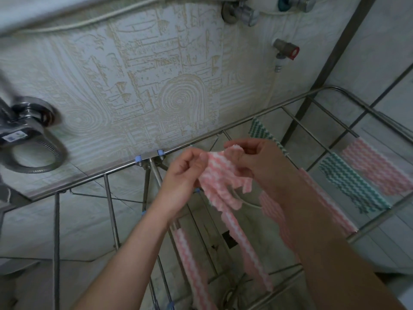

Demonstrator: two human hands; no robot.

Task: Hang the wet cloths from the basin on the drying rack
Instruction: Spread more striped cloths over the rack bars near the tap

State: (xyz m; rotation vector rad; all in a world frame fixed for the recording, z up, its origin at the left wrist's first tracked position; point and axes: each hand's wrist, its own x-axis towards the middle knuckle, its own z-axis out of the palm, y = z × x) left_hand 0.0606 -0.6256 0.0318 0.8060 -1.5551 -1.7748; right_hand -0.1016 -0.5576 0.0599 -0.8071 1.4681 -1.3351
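A crumpled pink-and-white striped cloth (pixel 223 175) hangs between both hands above the middle of the metal drying rack (pixel 223 130). My left hand (pixel 181 173) pinches its left top edge and my right hand (pixel 252 159) grips its right top corner; a long strip of it dangles down. On the rack's right wing hang a green-striped cloth (pixel 350 182), a pink one (pixel 377 166), another pink one (pixel 321 198) under my right forearm, and a green one (pixel 260 130) at the back. One more pink cloth (pixel 190 265) drapes over a lower rail. The basin is not in view.
The rack's left wing (pixel 109 198) has bare rails. A chrome shower mixer with a coiled hose (pixel 29 130) sticks out of the patterned tiled wall at left. Water valves (pixel 286 50) sit on the wall above the rack's right side.
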